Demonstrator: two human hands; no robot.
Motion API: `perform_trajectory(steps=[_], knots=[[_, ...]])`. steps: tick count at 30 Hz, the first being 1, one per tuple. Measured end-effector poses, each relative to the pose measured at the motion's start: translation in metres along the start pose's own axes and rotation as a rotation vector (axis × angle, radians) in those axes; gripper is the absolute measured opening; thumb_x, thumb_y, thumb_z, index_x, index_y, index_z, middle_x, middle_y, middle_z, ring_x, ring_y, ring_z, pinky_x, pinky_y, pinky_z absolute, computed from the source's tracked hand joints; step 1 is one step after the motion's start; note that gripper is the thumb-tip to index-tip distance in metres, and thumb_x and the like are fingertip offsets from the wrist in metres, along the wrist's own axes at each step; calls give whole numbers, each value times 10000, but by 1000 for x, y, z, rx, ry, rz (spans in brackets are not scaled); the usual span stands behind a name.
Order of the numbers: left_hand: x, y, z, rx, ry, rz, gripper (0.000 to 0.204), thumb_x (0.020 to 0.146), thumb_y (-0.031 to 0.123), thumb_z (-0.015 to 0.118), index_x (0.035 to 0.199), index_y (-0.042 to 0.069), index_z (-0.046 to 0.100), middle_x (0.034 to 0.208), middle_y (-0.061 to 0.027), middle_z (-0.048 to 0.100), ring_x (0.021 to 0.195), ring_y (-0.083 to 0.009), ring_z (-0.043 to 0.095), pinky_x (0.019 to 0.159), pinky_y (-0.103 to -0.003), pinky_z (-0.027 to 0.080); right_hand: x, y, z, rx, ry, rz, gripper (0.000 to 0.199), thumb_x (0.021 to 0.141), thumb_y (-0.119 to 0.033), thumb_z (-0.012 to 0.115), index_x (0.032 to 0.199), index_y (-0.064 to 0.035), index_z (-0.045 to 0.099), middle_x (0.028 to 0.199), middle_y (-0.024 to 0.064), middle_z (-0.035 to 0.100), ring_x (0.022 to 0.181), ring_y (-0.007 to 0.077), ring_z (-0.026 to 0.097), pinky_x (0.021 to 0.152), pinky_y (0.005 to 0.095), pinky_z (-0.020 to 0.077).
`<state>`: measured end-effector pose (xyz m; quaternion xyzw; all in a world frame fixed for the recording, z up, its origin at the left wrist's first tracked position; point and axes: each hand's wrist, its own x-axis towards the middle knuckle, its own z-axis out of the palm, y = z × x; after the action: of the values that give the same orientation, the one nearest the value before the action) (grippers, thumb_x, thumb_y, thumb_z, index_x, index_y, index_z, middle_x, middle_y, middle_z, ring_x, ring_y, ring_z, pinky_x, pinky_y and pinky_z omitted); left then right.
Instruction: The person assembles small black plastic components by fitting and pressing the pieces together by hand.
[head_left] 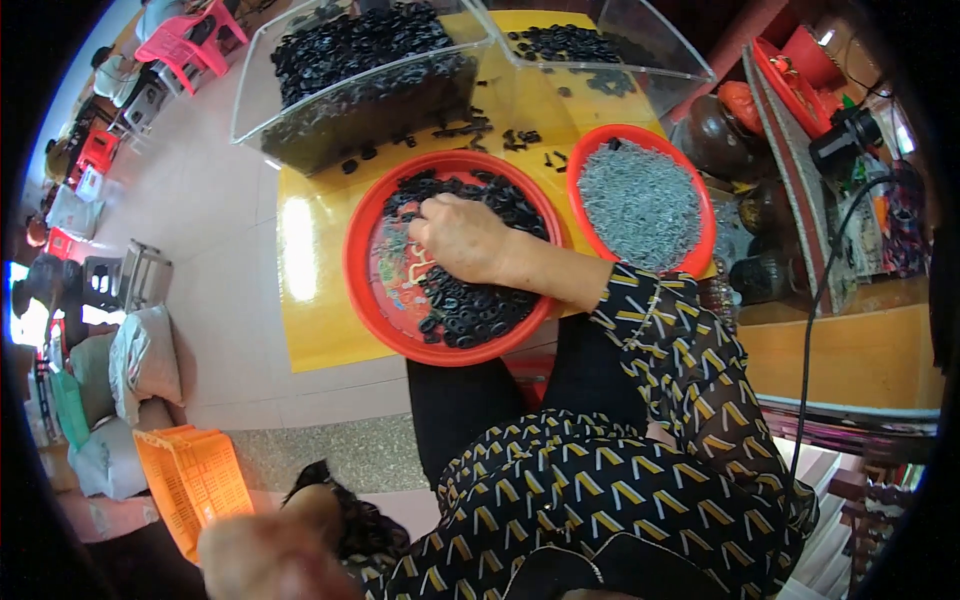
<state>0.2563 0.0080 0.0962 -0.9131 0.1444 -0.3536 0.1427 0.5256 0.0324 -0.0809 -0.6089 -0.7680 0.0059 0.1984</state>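
My right hand [462, 238] reaches into a round red tray [362, 300], fingers curled together and pointing down. Whatever the fingertips pinch is hidden under them. Small black ring-shaped pieces [470, 310] lie in the tray around the hand, mostly on its right and far sides. The tray's printed bottom shows at the left. My left hand [270, 555] is raised close at the lower left, near an orange plastic basket [198, 480]. Motion blur smears its fingers, so whether it holds anything cannot be made out.
Right of the tray, a second red tray [708, 225] holds many small silvery metal pieces [640, 205]. Two clear bins [250, 95] with black pieces stand behind, on a yellow tabletop [310, 335]. A black cable [815, 310] hangs at the right. Sacks [145, 360] lie at the left.
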Motion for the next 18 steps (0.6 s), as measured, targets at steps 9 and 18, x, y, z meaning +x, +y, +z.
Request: perform_trajectory(steps=[9, 18], knots=[[-30, -9, 159, -372, 40, -1020, 186, 665, -82, 546, 837, -23, 584, 797, -154, 566, 715, -280, 556, 617, -315, 453, -21, 15, -37, 76, 75, 123, 60, 711, -54, 529, 748, -8, 539, 759, 149, 518, 744, 315, 530, 671, 381, 441], [-26, -46, 236, -283, -198, -845, 72, 601, -15, 567, 660, 16, 593, 691, -116, 526, 704, -282, 501, 633, -363, 419, -45, 18, -51, 175, 245, 228, 116, 709, -101, 591, 731, 1, 542, 724, 139, 526, 725, 303, 531, 655, 371, 432]])
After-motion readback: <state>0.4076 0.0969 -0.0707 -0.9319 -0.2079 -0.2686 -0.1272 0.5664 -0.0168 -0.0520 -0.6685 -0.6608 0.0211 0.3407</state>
